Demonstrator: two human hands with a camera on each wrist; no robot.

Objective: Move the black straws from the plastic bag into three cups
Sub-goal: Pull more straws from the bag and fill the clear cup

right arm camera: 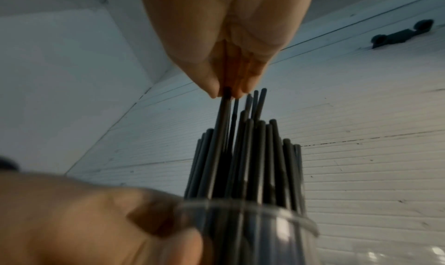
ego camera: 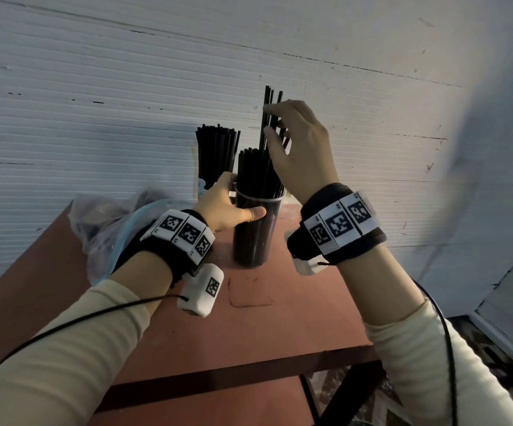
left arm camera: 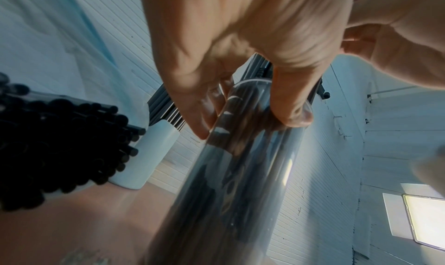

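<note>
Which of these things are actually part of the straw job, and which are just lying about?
Part of the job:
- thin black plastic straws
- tall clear plastic cup
- white cup of straws
- crumpled clear plastic bag
- left hand
- right hand

Just there:
- reddish-brown table
- white ribbed wall

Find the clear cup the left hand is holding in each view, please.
Head: clear cup centre, on the table, gripped by the left hand.
Left wrist: runs diagonally through the centre.
Right wrist: only its rim, bottom centre-right.
Shared landmark: the black straws standing in it.
</note>
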